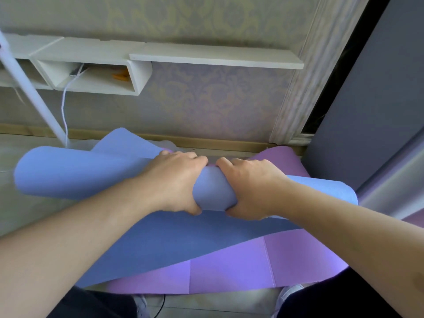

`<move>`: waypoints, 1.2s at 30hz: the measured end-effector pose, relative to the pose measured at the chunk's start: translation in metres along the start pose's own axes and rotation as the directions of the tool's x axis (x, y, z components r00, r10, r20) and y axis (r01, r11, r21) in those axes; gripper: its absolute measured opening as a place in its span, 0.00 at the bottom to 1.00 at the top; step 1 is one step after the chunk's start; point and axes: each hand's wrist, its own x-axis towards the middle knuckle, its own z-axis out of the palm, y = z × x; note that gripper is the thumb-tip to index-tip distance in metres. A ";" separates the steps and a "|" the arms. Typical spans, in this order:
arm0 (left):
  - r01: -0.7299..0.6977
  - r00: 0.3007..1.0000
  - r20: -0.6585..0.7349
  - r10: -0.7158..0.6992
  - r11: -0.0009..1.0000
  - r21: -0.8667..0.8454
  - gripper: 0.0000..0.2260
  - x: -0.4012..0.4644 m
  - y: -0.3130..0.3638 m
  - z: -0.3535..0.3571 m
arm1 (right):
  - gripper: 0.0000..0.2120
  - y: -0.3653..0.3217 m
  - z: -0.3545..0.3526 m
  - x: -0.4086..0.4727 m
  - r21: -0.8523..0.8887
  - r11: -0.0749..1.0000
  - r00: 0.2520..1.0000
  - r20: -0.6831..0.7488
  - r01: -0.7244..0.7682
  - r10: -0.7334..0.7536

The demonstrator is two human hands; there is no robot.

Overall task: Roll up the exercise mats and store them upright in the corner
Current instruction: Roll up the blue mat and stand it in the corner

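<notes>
- At frame centre, low against the wall: the blue mat (214, 191) is part-rolled, the roll lying crosswise from about 9 o'clock to 3 o'clock.
- Roll looks loose and uneven: fat at the 9 o'clock end, pinched narrow in the middle where the person grasps it.
- A flap of the blue mat lifts at 11 o'clock behind the roll; a flat stretch of it runs from the roll toward 7 o'clock. So the rolling is unfinished.
- Left hand (176, 180) is wrapped over the roll, fingers curled over the far side, thumb beneath on the near side.
- Right hand (250, 188) grips the same roll just beside the left, fingers over the top, thumb under. The two hands are near each other, not quite touching.
- The purple mat (229, 265) lies flat under the blue one, showing from 6 to 4 o'clock, with an edge curling up at 2 o'clock. It shows fold creases and is not rolled at all.
- Judgement: early stage. One mat about half rolled and slack, the second untouched, neither stood upright.
- Surroundings: a white wall shelf (215, 57) at 12 o'clock, a white cable (64, 106) hanging at 10 o'clock, a grey panel (371, 111) at 2 o'clock.
- The corner meant for storage cannot be identified with certainty; the junction of wall and grey panel at 2 o'clock is a likely candidate.
</notes>
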 end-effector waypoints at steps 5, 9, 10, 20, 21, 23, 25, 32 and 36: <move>-0.026 0.992 -0.115 0.048 0.982 0.187 0.33 0.004 0.008 0.016 | 0.32 0.004 -0.007 0.000 0.065 0.997 0.999 0.024 -0.030 0.028; 0.015 0.999 -0.046 -0.017 0.999 -0.050 0.30 0.007 -0.008 0.006 | 0.45 -0.001 -0.002 -0.001 0.010 1.000 1.000 -0.013 -0.016 0.016; 0.032 0.999 -0.015 -0.034 0.993 -0.118 0.30 0.006 -0.011 0.004 | 0.48 -0.003 0.000 -0.001 -0.033 0.999 1.000 -0.014 -0.007 0.007; 0.010 0.996 -0.087 0.001 0.992 0.125 0.32 0.004 0.003 0.014 | 0.30 0.010 -0.005 0.000 -0.004 1.000 0.998 -0.061 -0.008 0.008; 0.021 0.994 -0.105 -0.009 0.994 0.109 0.31 0.006 0.001 0.014 | 0.32 0.009 -0.004 -0.001 -0.017 1.000 0.997 -0.082 -0.006 0.004; 0.036 0.992 -0.120 -0.031 0.999 0.041 0.30 0.007 -0.004 0.009 | 0.41 0.006 -0.001 -0.001 -0.093 0.996 0.993 -0.115 0.003 -0.014; 0.048 0.994 -0.094 -0.052 0.998 -0.044 0.31 0.008 -0.008 0.006 | 0.50 0.003 0.002 0.000 -0.138 0.990 0.994 -0.113 -0.014 -0.002; -0.023 0.991 -0.129 0.039 0.993 0.117 0.38 0.001 0.005 0.016 | 0.29 0.009 0.001 0.001 -0.007 1.000 0.996 -0.090 0.008 -0.008; -0.023 0.995 -0.099 0.029 0.998 0.060 0.32 0.006 0.001 0.012 | 0.32 0.005 -0.001 -0.001 0.022 1.000 0.996 -0.088 -0.021 0.023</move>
